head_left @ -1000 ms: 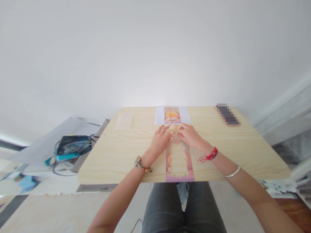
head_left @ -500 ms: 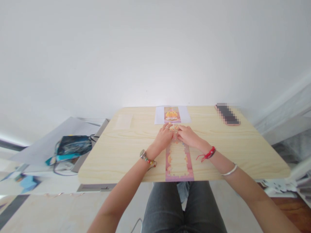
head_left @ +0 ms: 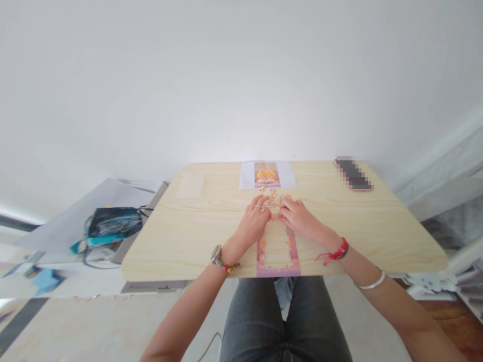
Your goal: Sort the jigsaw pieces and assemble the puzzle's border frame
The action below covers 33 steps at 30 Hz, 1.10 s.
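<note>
Left hand (head_left: 253, 219) and right hand (head_left: 298, 216), fingers pinched together on small puzzle pieces (head_left: 272, 201), steadying them over pink puzzle frame (head_left: 277, 247) on surface (head_left: 188, 231).

Bright, even daylight, soft shadows — wide-angle warping at edges, slightly hazy.

Bare forearms; left wrist (head_left: 221, 257): watch, beaded bracelet; right wrist (head_left: 339, 250): red cord, silver bangle; grey jeans (head_left: 287, 322).

no legible text anywhere
</note>
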Motion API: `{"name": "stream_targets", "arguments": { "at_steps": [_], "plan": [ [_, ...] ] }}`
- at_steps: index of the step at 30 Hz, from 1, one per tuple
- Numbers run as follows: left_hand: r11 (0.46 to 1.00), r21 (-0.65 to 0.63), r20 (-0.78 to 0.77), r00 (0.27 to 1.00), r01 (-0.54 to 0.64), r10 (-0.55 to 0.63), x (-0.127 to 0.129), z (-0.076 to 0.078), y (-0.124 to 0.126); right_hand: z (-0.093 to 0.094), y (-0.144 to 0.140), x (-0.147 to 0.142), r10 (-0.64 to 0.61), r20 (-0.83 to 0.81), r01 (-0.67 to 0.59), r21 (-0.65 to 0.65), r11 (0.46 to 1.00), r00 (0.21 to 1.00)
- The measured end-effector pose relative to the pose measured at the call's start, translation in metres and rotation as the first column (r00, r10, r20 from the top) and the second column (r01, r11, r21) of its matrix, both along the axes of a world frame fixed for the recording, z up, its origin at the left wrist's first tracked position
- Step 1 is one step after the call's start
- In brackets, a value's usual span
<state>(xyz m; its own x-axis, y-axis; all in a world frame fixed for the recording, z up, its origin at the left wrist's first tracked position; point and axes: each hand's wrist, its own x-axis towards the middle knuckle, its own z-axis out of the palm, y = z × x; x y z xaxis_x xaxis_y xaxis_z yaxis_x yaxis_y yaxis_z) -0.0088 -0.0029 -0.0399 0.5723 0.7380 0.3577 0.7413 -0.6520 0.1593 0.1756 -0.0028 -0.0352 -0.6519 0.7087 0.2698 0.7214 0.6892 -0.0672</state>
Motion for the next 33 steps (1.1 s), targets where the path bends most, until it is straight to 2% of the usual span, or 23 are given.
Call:
{"name": "stream_targets", "arguments": {
  "at_steps": [9, 19, 26, 33],
  "plan": [
    [1.000, -0.006, -0.042, 0.999, -0.027, 0.026, 0.002, -0.010, -0.001, -0.010, -0.001, -0.006, -0.026, -0.024, 0.026, 0.005, 1.000, 0.999],
    [1.000, 0.007, -0.012, 1.000, -0.021, 0.021, 0.002, -0.011, 0.000, -0.010, -0.004, -0.008, -0.042, -0.015, 0.043, 0.061, 0.997, 0.999],
    [1.000, -0.018, -0.058, 0.998, -0.008, 0.007, 0.004, -0.005, -0.005, -0.015, -0.008, -0.011, -0.041, 0.009, 0.039, 0.155, 0.987, 0.999],
    [1.000, -0.017, -0.056, 0.998, -0.022, 0.021, 0.004, -0.003, -0.009, -0.011, -0.011, -0.010, -0.057, 0.006, 0.056, 0.067, 0.996, 0.998]
  ]
}}
